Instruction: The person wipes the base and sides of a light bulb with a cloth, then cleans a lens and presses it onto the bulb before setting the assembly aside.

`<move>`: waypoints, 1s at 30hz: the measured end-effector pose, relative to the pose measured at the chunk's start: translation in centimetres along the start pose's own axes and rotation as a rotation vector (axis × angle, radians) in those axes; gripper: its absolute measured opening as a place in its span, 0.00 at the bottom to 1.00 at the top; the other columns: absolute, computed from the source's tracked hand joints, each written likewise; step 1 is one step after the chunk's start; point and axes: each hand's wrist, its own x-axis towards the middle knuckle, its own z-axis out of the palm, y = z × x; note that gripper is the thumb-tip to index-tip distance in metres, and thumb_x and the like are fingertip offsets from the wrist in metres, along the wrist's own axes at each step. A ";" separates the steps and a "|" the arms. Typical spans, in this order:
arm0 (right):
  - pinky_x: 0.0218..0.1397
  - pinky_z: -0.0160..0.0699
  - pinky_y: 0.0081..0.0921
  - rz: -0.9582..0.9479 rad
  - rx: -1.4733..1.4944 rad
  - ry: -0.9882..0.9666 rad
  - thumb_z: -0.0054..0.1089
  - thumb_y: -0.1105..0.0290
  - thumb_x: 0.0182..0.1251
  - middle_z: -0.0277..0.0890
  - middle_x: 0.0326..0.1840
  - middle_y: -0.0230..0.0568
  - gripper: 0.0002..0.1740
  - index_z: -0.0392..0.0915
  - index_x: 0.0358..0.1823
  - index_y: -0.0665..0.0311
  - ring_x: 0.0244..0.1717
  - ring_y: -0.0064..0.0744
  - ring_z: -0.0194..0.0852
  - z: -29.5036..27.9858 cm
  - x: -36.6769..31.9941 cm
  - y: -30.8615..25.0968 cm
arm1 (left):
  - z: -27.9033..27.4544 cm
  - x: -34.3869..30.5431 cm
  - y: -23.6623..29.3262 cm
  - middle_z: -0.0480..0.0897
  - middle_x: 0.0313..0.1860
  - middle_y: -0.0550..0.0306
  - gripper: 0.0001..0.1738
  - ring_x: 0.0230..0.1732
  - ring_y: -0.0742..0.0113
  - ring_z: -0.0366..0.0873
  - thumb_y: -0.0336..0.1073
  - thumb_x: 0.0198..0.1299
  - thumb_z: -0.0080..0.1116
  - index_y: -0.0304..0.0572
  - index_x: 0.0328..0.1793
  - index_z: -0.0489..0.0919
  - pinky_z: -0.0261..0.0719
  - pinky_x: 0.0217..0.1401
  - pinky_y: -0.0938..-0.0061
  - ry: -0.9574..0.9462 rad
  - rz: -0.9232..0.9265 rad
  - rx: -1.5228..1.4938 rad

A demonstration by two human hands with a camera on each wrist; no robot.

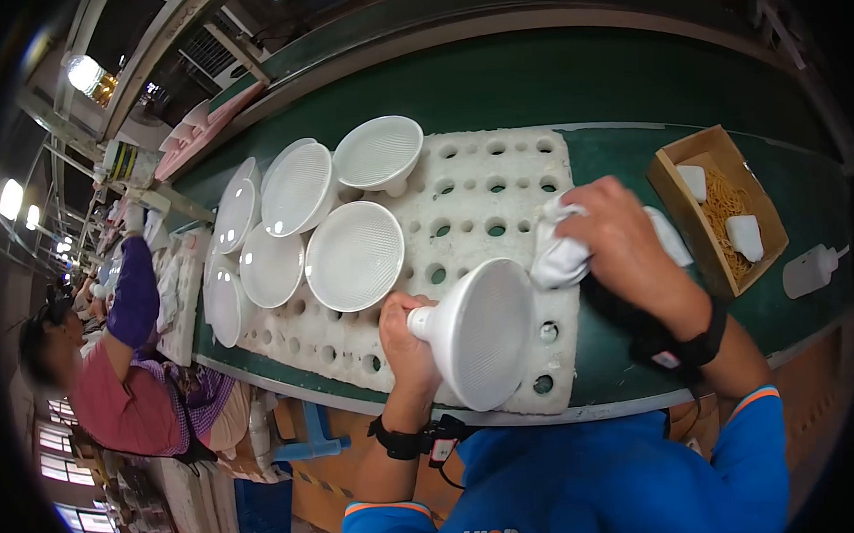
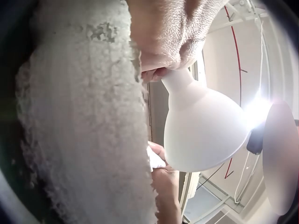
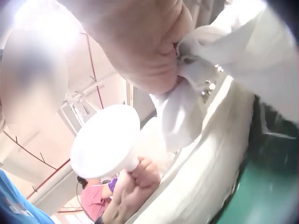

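A white lamp with a wide ribbed face [image 1: 492, 335] is held tilted by its narrow neck in the left hand [image 1: 410, 348], over the front part of the white foam board [image 1: 462, 203]. The right hand [image 1: 626, 243] grips a crumpled white cloth [image 1: 560, 251] just right of the lamp, apart from its face. In the left wrist view the lamp [image 2: 201, 126] hangs from the left hand [image 2: 170, 32]. The right wrist view shows the cloth [image 3: 180, 116] bunched under the right hand [image 3: 140, 42].
Several similar lamps [image 1: 355, 255] stand on the board's left part. At right, a cardboard box [image 1: 671, 175] holds white pieces and tan strands, with a white bottle [image 1: 810, 272] beside it. Another person [image 1: 132, 394] works at the far left. Green table surface [image 1: 621, 353] borders the board.
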 end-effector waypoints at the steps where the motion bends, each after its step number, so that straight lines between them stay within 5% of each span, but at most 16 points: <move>1: 0.56 0.66 0.36 0.003 -0.272 -0.007 0.56 0.81 0.47 0.73 0.54 0.50 0.13 0.82 0.36 0.65 0.57 0.49 0.66 -1.5 0.1 -0.4 | 0.0 -0.1 0.3 0.73 0.25 0.52 0.13 0.27 0.68 0.69 0.41 0.66 0.38 0.39 0.35 0.65 0.72 0.35 0.72 -0.015 0.006 -0.104; 2: 0.59 0.64 0.37 0.013 -0.267 -0.004 0.58 0.79 0.46 0.69 0.58 0.54 0.20 0.80 0.44 0.66 0.62 0.52 0.62 -2.4 0.0 -0.8 | 0.3 -0.2 0.6 0.73 0.26 0.52 0.14 0.28 0.68 0.69 0.42 0.66 0.39 0.38 0.35 0.66 0.71 0.36 0.72 -0.036 0.010 -0.212; 5: 0.66 0.61 0.37 0.036 0.573 -0.052 0.60 0.74 0.51 0.67 0.60 0.52 0.30 0.71 0.60 0.64 0.65 0.52 0.60 -3.6 0.1 -3.7 | 0.8 -0.6 0.1 0.73 0.28 0.53 0.16 0.30 0.69 0.69 0.44 0.68 0.40 0.38 0.36 0.66 0.70 0.38 0.74 -0.070 0.083 -0.318; 7: 0.68 0.61 0.37 0.269 0.993 -0.331 0.64 0.65 0.51 0.57 0.67 0.51 0.41 0.60 0.68 0.63 0.67 0.48 0.57 -3.4 -0.3 -5.6 | 0.5 -0.6 -0.8 0.71 0.29 0.55 0.21 0.32 0.68 0.71 0.52 0.68 0.47 0.39 0.38 0.64 0.73 0.39 0.75 -0.095 0.148 -0.280; 8: 0.66 0.65 0.37 0.171 0.932 -0.303 0.65 0.64 0.49 0.53 0.69 0.51 0.43 0.58 0.69 0.62 0.68 0.46 0.55 -1.5 -0.9 -5.4 | 0.5 -0.6 -1.0 0.71 0.29 0.55 0.22 0.32 0.68 0.71 0.53 0.68 0.47 0.39 0.38 0.65 0.73 0.39 0.75 -0.074 0.160 -0.263; 10: 0.68 0.68 0.38 0.277 1.101 -0.422 0.63 0.72 0.47 0.44 0.74 0.43 0.46 0.55 0.72 0.55 0.74 0.39 0.47 -1.6 -0.4 -5.4 | 0.3 -0.6 -1.3 0.71 0.31 0.55 0.24 0.32 0.68 0.71 0.55 0.67 0.48 0.39 0.39 0.65 0.73 0.38 0.75 -0.023 0.184 -0.222; 13: 0.67 0.68 0.39 0.298 1.166 -0.420 0.64 0.73 0.45 0.43 0.74 0.43 0.48 0.55 0.72 0.54 0.74 0.40 0.46 -1.4 -0.5 -5.5 | 0.1 -0.7 -1.4 0.71 0.32 0.56 0.24 0.33 0.69 0.71 0.56 0.68 0.46 0.40 0.40 0.66 0.73 0.39 0.76 0.024 0.212 -0.077; 22: 0.63 0.75 0.36 0.291 1.117 -0.426 0.64 0.74 0.43 0.49 0.70 0.44 0.43 0.62 0.67 0.56 0.71 0.38 0.53 -1.4 -0.2 -5.2 | 0.3 -0.9 -1.0 0.71 0.30 0.56 0.24 0.32 0.71 0.70 0.57 0.69 0.45 0.40 0.40 0.65 0.71 0.38 0.77 -0.015 0.235 -0.091; 28: 0.63 0.66 0.31 0.390 1.217 -0.565 0.68 0.65 0.40 0.56 0.64 0.47 0.41 0.66 0.62 0.60 0.64 0.43 0.60 -1.5 1.1 -3.7 | 0.5 -1.0 -0.9 0.71 0.29 0.55 0.25 0.31 0.70 0.70 0.57 0.69 0.45 0.39 0.39 0.65 0.71 0.38 0.76 -0.008 0.245 -0.086; 30: 0.62 0.67 0.31 0.260 1.079 -0.410 0.68 0.65 0.39 0.57 0.62 0.48 0.40 0.67 0.61 0.60 0.63 0.44 0.62 -1.2 0.2 -4.8 | 0.5 -1.1 -0.9 0.71 0.29 0.55 0.24 0.31 0.70 0.70 0.57 0.69 0.45 0.39 0.39 0.65 0.71 0.38 0.76 0.000 0.230 -0.082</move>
